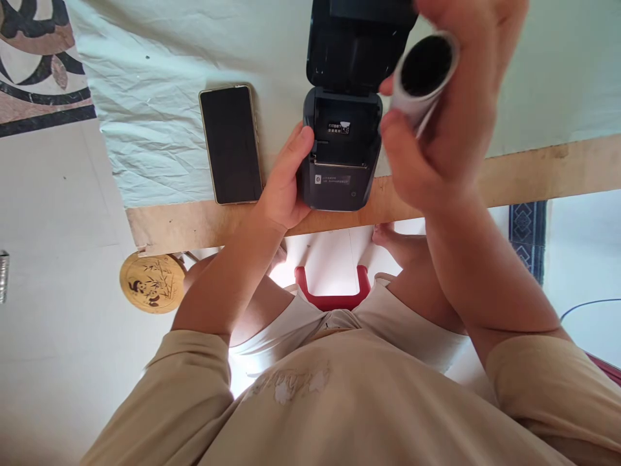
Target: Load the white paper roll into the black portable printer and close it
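Observation:
A small dark printer (342, 152) stands near the table's front edge with its lid (356, 45) flipped up and its inner bay exposed. My left hand (284, 184) grips the printer's left side. My right hand (449, 110) hovers just right of and above the printer, fingers wrapped around a white paper roll (424, 74) whose dark hollow core faces the camera. The roll is in the air, outside the bay.
A black smartphone (230, 144) lies face up left of the printer on a pale cloth (155, 97) over the wooden table (533, 175). Below the edge are a red stool (332, 299) and a round panda-printed wooden stool (152, 283) on the floor.

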`<state>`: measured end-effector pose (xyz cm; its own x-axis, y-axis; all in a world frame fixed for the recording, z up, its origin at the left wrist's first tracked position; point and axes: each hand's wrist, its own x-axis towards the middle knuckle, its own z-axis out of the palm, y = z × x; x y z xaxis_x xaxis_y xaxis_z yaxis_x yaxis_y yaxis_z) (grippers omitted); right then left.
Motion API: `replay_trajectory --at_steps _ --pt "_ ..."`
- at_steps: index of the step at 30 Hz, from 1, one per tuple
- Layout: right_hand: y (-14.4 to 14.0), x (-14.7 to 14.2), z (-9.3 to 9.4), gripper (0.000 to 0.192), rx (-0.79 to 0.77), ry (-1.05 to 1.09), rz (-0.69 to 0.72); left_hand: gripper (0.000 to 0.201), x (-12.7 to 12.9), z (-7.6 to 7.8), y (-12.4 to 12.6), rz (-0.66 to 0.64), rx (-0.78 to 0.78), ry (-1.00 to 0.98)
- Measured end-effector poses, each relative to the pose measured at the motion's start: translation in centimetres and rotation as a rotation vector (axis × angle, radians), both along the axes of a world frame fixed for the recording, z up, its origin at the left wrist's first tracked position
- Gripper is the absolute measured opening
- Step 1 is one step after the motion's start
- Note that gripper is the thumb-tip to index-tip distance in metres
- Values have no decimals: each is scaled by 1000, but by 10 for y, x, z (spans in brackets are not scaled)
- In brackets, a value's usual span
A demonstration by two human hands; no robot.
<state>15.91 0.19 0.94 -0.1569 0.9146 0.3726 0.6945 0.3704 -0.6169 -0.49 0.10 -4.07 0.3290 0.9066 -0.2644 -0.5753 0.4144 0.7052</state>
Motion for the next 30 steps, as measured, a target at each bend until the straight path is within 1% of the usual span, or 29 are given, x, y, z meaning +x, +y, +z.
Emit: replay_trajectory --at_steps 2,3,5,8,13,15,17,19,21,24,26,28,30 --pt "0 -3 2 47 186 -112 106 23 0 1 -1 7 -1 6" --pt "0 -4 2 48 226 -162 139 23 0 1 -1 10 -3 8" --pt "1 -6 1 48 192 -231 141 24 0 2 -2 1 -4 -3" --pt "3 -6 -1 37 134 -267 73 27 0 4 -3 -27 -7 -32" --pt "5 -6 -6 21 36 -277 110 24 -1 2 -2 -10 1 -36" --pt "5 -6 -8 12 54 -303 72 24 0 1 -2 -11 -9 -15" --pt "3 -6 -8 9 119 -329 14 24 0 2 -2 -6 -7 -13" --pt "1 -7 -9 11 205 -312 -6 24 0 4 -2 5 11 -36" --pt "-2 -8 -11 13 241 -272 44 21 0 5 -2 22 34 -58" --pt "-5 -10 -18 18 173 -222 184 18 -3 5 -2 18 46 -64" --pt "-5 -10 -24 18 160 -186 249 23 -4 3 -2 10 71 -59" --pt "-4 -10 -28 19 233 -106 285 30 -5 1 -2 8 100 -32" --pt "-3 -7 -31 24 305 -12 279 37 -5 0 -2 6 116 3"
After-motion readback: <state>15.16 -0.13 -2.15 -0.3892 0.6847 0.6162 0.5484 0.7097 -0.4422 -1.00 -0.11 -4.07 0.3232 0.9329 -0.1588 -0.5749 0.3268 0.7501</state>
